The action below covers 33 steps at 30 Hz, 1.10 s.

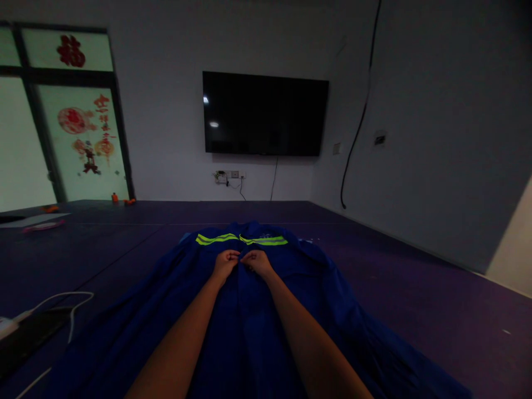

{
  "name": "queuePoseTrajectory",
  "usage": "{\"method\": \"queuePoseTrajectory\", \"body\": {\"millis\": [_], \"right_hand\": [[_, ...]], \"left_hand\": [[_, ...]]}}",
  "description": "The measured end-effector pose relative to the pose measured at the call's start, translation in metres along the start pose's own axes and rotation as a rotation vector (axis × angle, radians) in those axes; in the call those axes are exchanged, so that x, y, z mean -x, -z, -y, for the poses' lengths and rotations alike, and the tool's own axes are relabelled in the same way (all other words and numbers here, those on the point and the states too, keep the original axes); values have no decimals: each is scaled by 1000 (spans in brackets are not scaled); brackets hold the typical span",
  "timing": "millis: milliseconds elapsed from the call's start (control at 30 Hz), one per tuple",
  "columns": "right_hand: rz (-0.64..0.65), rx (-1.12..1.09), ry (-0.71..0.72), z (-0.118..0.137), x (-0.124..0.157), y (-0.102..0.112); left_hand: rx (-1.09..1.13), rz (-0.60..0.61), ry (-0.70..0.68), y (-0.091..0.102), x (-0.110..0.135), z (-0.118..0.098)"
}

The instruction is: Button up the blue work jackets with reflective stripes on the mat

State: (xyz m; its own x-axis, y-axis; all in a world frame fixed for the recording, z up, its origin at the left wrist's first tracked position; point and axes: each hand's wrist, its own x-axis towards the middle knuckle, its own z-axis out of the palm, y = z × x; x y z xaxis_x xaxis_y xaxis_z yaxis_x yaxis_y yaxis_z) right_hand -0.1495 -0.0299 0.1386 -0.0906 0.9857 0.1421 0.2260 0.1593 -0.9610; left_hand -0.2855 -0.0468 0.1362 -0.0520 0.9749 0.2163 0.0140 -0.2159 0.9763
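Observation:
A blue work jacket (291, 288) with yellow-green reflective stripes lies spread flat on the dark purple floor mat (415, 288) in front of me. My left hand (225, 261) and my right hand (257, 261) meet at the jacket's front opening, just below the stripes. Both have their fingers pinched on the fabric edges there. What sits between the fingertips is too small to make out.
A black device with a white cable (62, 305) lies on the mat at the lower left. A wall-mounted TV (265, 113) hangs ahead. A glass door with red paper decorations (83, 133) stands at the left. Small orange objects (128, 201) lie near the door.

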Motion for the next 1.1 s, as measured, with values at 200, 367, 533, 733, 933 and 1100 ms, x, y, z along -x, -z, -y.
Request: {"method": "queuePoseTrajectory", "body": {"millis": [200, 367, 533, 733, 933, 1100], "right_hand": [[1, -2, -18, 1, 0, 0], [9, 26, -6, -1, 0, 0], [5, 34, 6, -2, -1, -1], [26, 18, 21, -3, -1, 0], [30, 21, 21, -3, -2, 0], [12, 7, 42, -4, -2, 0]], "left_hand": [[24, 3, 23, 1, 2, -5], [30, -17, 30, 0, -1, -3], [15, -32, 25, -1, -3, -2], [16, -25, 0, -2, 0, -2], [5, -26, -2, -1, 0, -1], [-3, -32, -5, -1, -1, 0]]}}
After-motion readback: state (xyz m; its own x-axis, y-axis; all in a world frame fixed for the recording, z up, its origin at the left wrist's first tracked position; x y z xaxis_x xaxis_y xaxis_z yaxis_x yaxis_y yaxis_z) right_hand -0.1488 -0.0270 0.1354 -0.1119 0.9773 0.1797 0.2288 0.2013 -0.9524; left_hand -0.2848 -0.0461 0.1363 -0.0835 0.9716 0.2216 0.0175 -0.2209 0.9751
